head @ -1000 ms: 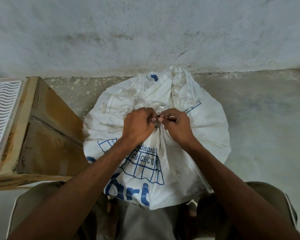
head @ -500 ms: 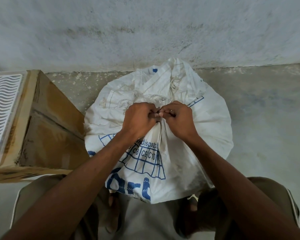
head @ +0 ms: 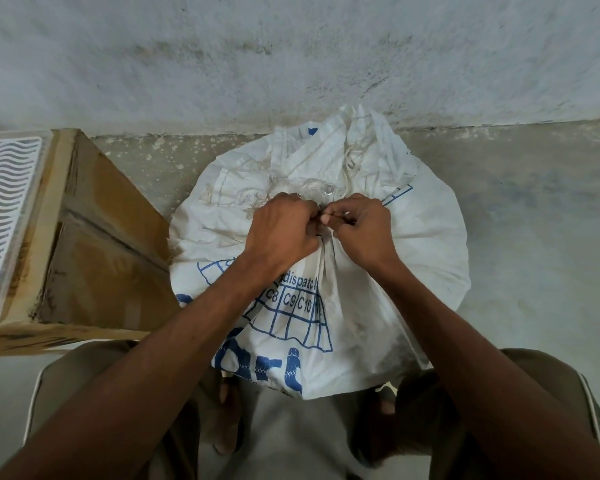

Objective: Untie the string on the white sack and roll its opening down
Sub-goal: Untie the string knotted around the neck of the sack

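A: Where does the white woven-plastic sack with blue printing stand?

B: On the grey concrete floor, close to the pale wall at the far side, just right of a brown cardboard box. The person stands over it, feet at its near edge. It looks full and rounded, its neck gathered into a bunch at the top centre.

A: And the hands?

B: Both are at that neck. The left hand is closed in a fist around the gathered fabric. The right hand is curled, thumb and fingertips pinched together on what is probably the thin string at the knot; the string is mostly hidden between the fingers, so the exact hold cannot be told.

A: How will the thing handle?

B: The string seems fine and tight, so it likely needs picking with fingernails rather than pulling. The sack cloth looks thin, crinkly and rather slick, soft enough to fold yet springy. The filled body appears heavy and should stay put without being steadied.

A: Where should the person take hold for rolling?

B: Probably at the loose frayed mouth beyond the knot, one hand on each side, turning the rim outward and down.
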